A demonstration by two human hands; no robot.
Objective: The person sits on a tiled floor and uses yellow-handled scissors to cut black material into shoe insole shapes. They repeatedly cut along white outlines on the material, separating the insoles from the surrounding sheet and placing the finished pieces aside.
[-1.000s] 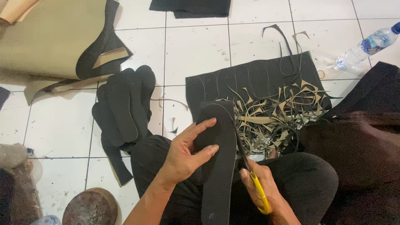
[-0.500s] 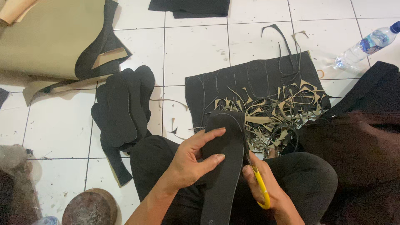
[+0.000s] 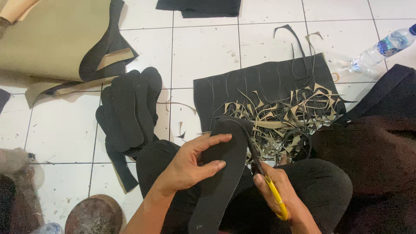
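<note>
- Left hand grips a black insole blank over the lap: thumb on the upper face, fingers spread across it, apparently pinning the sheet flat so its free edge faces the blades.
- Right hand is wrapped around yellow-handled scissors, fingers curled tight on the handles; blades sit against the blank's right edge near the toe end. How far the blades gape cannot be told.
- The blank is held tilted, toe end pointing away from the body, heel end dropping out of view past the knee.
- Blank looks matte black, thin and flexible, long with a still-squarish toe corner.
- A stack of cut black insoles lies on the white tile floor to the left, within reach.
- Ahead lies a black sheet bearing traced outlines, with a heap of offcut strips on its near side.
- A tan sheet lies far left; a plastic bottle far right.
</note>
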